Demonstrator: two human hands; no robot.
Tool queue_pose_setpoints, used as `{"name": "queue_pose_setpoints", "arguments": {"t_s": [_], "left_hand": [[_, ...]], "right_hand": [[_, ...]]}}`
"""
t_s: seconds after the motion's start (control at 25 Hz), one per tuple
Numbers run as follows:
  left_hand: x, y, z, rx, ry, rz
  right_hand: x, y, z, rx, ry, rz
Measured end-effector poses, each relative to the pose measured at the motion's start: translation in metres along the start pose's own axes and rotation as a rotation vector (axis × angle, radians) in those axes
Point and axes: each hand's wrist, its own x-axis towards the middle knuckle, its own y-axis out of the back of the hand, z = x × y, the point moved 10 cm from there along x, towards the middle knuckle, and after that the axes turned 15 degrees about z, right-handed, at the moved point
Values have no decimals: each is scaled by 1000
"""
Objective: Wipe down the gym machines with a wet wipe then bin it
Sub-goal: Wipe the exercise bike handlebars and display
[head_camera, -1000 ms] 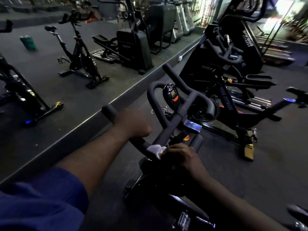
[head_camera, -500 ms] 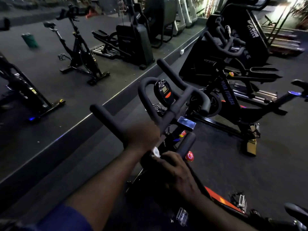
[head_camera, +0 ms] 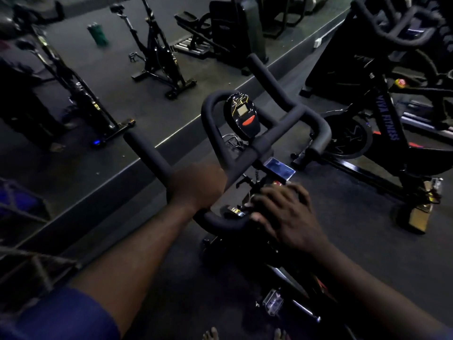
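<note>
Dim gym. The left hand (head_camera: 196,186) has its grip wrapped round the spin bike's handlebar (head_camera: 269,134), on its left side. The right hand (head_camera: 286,217) lies over the handlebar's near end, fingers bent. The wet wipe is hidden beneath it, so I cannot tell that grip.

The handlebar (head_camera: 269,133) at centre is matte black. Its console (head_camera: 242,119) is glossy black with thin yellow lines, a grey screen and an orange-red oval button. The bike (head_camera: 387,119) at right is black with purple lettering. Upper left, a green bin (head_camera: 98,36). Lower left, a blue sleeve (head_camera: 66,315). The floor (head_camera: 355,229) is dark grey.
</note>
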Motion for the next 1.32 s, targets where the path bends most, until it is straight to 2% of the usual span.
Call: {"name": "queue_pose_setpoints", "arguments": {"t_s": [0.08, 0.2, 0.32, 0.36, 0.52, 0.6, 0.64, 0.76, 0.8, 0.96, 1.0, 1.04, 1.12, 1.16, 1.24, 1.28, 1.32], "left_hand": [[0, 0, -1, 3, 16, 13], [-2, 1, -1, -10, 38, 41], [-5, 6, -1, -36, 56, 52], [-6, 7, 0, -40, 57, 52], [-3, 9, -1, -33, 60, 63], [-3, 9, 0, -26, 38, 63], [-3, 9, 0, -28, 26, 67], [-4, 8, 0, -35, -3, 69], [-4, 7, 0, -31, -7, 64], [-3, 5, -1, -55, -23, 50], [-3, 5, -1, -61, -27, 40], [-2, 5, -2, -68, -29, 29], [-2, 5, -1, -79, -34, 4], [-2, 6, 0, -88, -41, 4], [-7, 10, 1, -104, -58, -1], [-9, 9, 0, -117, -67, -7], [-9, 9, -1, -128, -77, -10]], "right_hand": [[15, -3, 28, 82, -221, 13], [24, -23, 56, 425, -587, 5], [-26, -36, 73, 682, -1196, 56], [-46, -29, 67, 680, -1292, 135], [-70, -2, 31, 452, -1057, 275], [-70, -10, 27, 436, -1035, 283], [-71, -16, 26, 463, -1037, 299], [-68, -22, 15, 810, -962, 384], [-60, -16, 15, 829, -862, 357], [7, 8, 8, 337, -288, 64], [22, 3, 2, 287, -205, -9], [31, -6, 5, 261, -201, -81], [47, -19, 23, 210, -347, -86], [47, -23, 41, 245, -540, -21], [10, -39, 71, 707, -1251, 266], [-14, -51, 67, 895, -1521, 433], [-30, -51, 60, 919, -1613, 574]]}}
